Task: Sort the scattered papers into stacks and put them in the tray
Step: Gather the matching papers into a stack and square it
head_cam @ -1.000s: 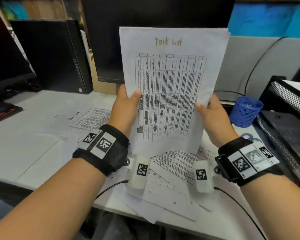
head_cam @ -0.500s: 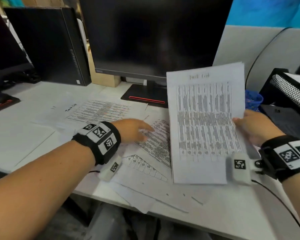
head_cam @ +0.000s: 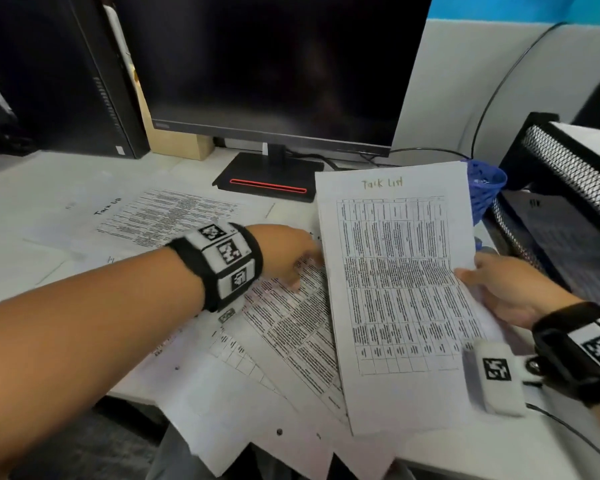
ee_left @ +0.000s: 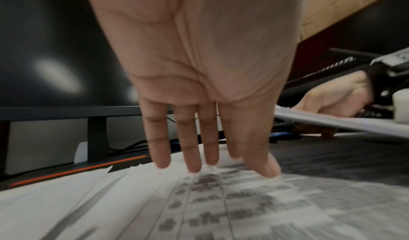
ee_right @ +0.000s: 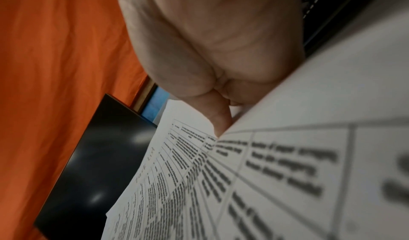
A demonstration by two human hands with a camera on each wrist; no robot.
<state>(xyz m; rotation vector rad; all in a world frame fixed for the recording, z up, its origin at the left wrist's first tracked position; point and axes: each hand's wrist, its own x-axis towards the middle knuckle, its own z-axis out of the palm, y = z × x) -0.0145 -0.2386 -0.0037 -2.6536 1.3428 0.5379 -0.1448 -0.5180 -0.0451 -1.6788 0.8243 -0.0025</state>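
My right hand grips a stack of printed "Task List" sheets by its right edge, thumb on top, low over the desk; the same stack fills the right wrist view under my thumb. My left hand reaches over the scattered papers in the middle of the desk. Its fingers are straight, tips at or just above a printed sheet. More loose sheets lie to the left. The black mesh tray stands at the right.
A dark monitor on its stand is behind the papers, a black computer case at the left. A blue mesh cup sits between stack and tray. Sheets overhang the desk's front edge.
My left hand let go of the stack and reached down to the scattered papers. My right hand lowered the stack from upright to the right, low over the desk.
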